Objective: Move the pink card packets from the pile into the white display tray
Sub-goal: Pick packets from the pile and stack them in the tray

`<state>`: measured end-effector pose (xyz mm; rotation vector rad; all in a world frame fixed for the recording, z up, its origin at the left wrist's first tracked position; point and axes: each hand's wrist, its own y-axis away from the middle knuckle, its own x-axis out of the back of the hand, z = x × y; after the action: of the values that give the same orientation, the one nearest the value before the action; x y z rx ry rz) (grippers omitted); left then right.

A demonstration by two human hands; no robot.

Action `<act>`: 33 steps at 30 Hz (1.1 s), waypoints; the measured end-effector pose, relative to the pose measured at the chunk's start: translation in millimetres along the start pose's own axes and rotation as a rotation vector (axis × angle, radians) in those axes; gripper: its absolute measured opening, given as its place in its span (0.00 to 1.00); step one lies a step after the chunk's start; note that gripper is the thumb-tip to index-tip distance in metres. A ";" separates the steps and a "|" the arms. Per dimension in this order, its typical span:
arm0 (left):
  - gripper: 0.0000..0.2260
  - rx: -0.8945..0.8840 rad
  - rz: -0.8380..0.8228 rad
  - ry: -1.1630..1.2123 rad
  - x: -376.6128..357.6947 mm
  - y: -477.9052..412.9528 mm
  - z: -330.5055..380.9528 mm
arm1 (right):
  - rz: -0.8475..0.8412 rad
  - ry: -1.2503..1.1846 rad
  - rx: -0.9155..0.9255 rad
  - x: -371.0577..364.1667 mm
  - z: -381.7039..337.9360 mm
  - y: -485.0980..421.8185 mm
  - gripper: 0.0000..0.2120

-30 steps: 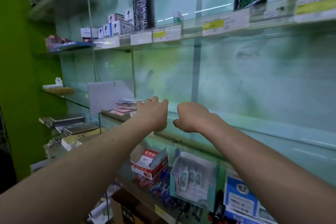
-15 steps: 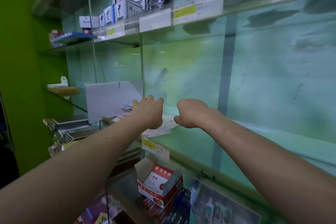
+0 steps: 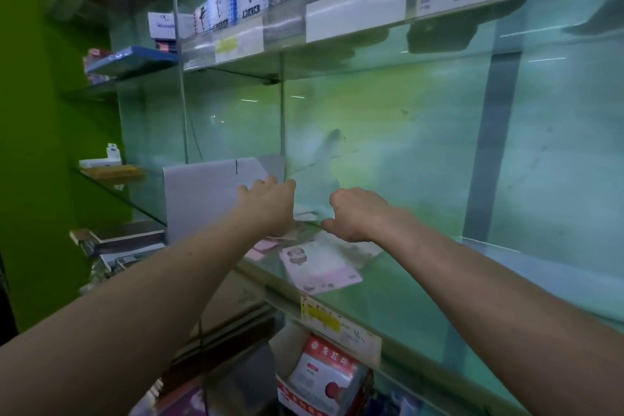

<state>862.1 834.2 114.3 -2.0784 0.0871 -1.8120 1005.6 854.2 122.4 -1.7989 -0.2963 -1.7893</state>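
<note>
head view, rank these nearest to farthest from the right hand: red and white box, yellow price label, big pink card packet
1. Pink card packet, on the glass shelf just below the right hand.
2. Yellow price label, on that shelf's front edge.
3. Red and white box, lower down, under the shelf.

Open bay between two glass shelves, closed off on the left.

I see wide passage over the lower glass shelf (image 3: pixel 439 300) to the right of my right hand (image 3: pixel 358 213), with the upper shelf (image 3: pixel 371 20) as a ceiling well above. On the left, the upright back of the white display tray (image 3: pixel 202 192) and a vertical glass divider (image 3: pixel 283 125) block the way just beyond my left hand (image 3: pixel 266 206). Pink card packets (image 3: pixel 320 267) lie on the shelf near its front edge, beneath and between my hands.
</note>
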 end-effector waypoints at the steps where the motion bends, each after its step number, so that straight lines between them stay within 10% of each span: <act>1: 0.26 -0.009 -0.005 0.001 -0.8 -4.1 -7.2 | 0.000 -0.011 -0.007 -2.0 -5.0 -5.8 0.12; 25: 0.28 -0.370 -0.003 0.163 -30.4 -61.2 -88.6 | -0.142 -0.014 -0.137 -17.5 -92.6 -86.0 0.10; 33: 0.14 -0.430 0.027 0.212 -27.2 -66.0 -89.0 | 0.101 0.131 -0.119 -15.2 -86.1 -86.7 0.09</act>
<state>758.4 881.7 118.4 -2.1257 0.6081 -2.1388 885.6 881.4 122.8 -1.7345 -0.0475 -1.8771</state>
